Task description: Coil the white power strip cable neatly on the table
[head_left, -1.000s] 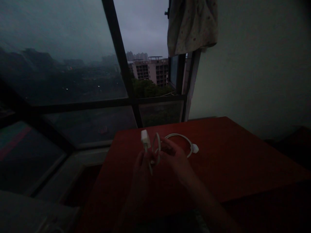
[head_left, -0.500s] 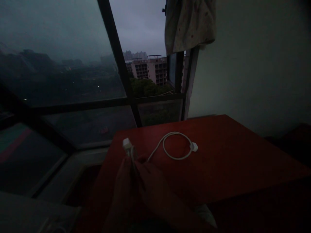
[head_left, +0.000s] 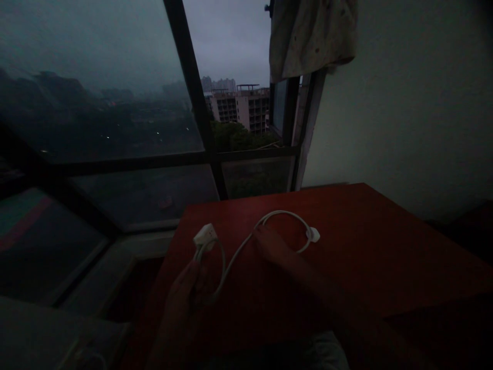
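Observation:
My left hand is closed around gathered loops of a white extension cord, just below its socket block. The block stands up above my fingers, with small dark holes on its face. Farther right, my right hand has its fingers closed at the cord where a loop crosses itself on the table; the fingertips are dim. That loop lies on the red-brown table and runs behind my right hand. A white plug rests at the loop's right side.
Dark-framed windows stand behind the table and along the left. Patterned cloth hangs at the window's upper right, beside a pale wall. A pale surface is at lower left. The room is dark.
My right hand has left my left hand and moved right and forward to the cord's loop on the table. The socket block has turned, showing its face, and the cord's gathered loops have spread.

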`<state>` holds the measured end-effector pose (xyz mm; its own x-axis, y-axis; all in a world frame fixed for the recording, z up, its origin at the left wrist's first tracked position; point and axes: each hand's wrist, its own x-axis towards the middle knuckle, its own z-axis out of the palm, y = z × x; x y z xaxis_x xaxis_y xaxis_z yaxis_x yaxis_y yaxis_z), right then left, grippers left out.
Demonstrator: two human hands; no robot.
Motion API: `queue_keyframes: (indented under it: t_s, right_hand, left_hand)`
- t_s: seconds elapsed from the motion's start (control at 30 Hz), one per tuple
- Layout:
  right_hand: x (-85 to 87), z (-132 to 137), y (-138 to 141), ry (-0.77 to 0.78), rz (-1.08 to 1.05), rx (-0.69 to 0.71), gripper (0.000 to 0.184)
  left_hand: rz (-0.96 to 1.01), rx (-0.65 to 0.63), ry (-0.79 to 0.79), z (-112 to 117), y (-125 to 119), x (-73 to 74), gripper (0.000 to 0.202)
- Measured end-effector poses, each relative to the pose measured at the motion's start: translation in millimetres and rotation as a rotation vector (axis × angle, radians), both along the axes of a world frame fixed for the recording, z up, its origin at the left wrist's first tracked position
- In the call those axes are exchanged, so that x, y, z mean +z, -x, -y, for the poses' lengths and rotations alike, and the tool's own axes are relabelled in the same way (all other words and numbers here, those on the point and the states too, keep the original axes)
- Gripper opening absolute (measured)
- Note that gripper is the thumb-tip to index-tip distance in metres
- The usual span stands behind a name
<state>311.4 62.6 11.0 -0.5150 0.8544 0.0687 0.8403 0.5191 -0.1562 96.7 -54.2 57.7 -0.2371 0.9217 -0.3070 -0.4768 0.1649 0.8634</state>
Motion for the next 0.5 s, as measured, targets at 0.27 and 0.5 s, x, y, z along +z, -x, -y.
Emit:
queue_keyframes:
  t_s: [0.27, 0.5]
  right_hand:
    - [-0.2, -46.6, 24.1, 0.016, 0.053, 0.187, 0.026]
    - [36.3, -87.3, -5.9, 0.186, -0.056, 0.019, 0.018]
  left_hand:
    - [0.143, -0.134, -0.029, 7.3, 20.3, -1.3, 0.028]
    - [0.099, -0.143, 0.068, 21.8, 49.0, 3.6, 0.036]
